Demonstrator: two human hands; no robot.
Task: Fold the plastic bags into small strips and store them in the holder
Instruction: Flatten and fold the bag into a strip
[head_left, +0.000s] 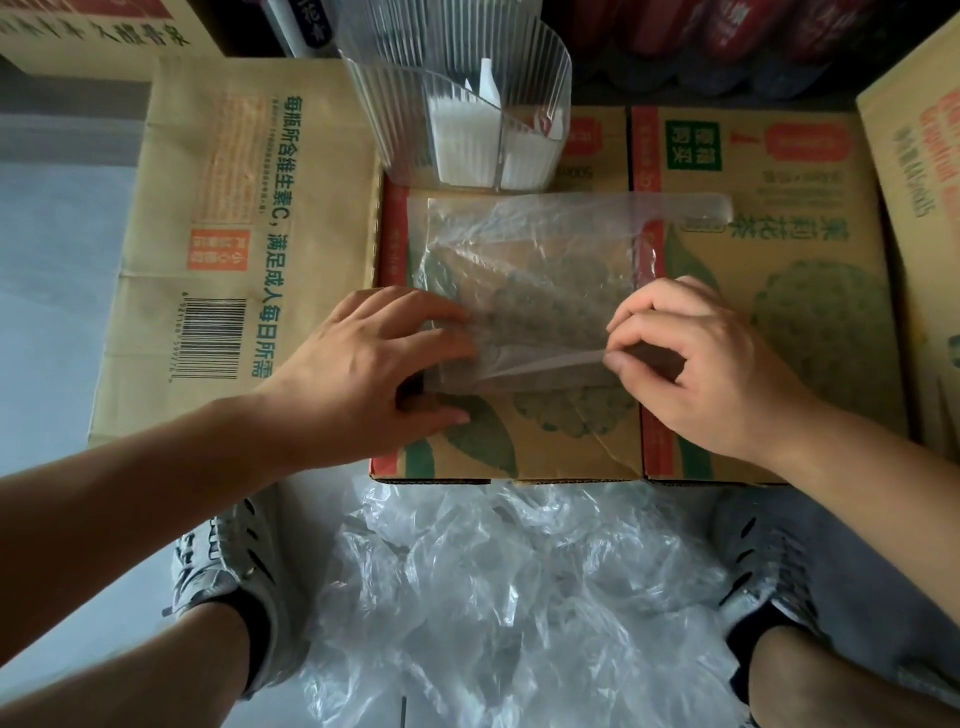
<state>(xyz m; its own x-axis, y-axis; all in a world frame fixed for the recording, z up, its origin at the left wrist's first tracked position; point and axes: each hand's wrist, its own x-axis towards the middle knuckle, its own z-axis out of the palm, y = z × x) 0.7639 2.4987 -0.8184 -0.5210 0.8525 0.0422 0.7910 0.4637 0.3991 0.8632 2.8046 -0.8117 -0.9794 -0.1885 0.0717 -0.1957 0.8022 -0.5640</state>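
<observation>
A clear plastic bag (530, 260) lies flat on a cardboard box (779, 322), its handles stretching right. Its near edge is lifted and partly folded over. My left hand (358, 364) presses the bag's near left corner with spread fingers. My right hand (691, 358) pinches the lifted near edge between thumb and fingertips. A ribbed clear holder (457, 98) stands at the far edge of the box, with white folded strips inside its compartments. A heap of crumpled clear bags (498, 597) lies on the floor between my feet.
A flattened cardboard box (208, 249) with a barcode lies to the left. Another carton (924, 182) leans at the right. My two grey shoes (234, 571) flank the bag heap. Dark red packages sit at the back right.
</observation>
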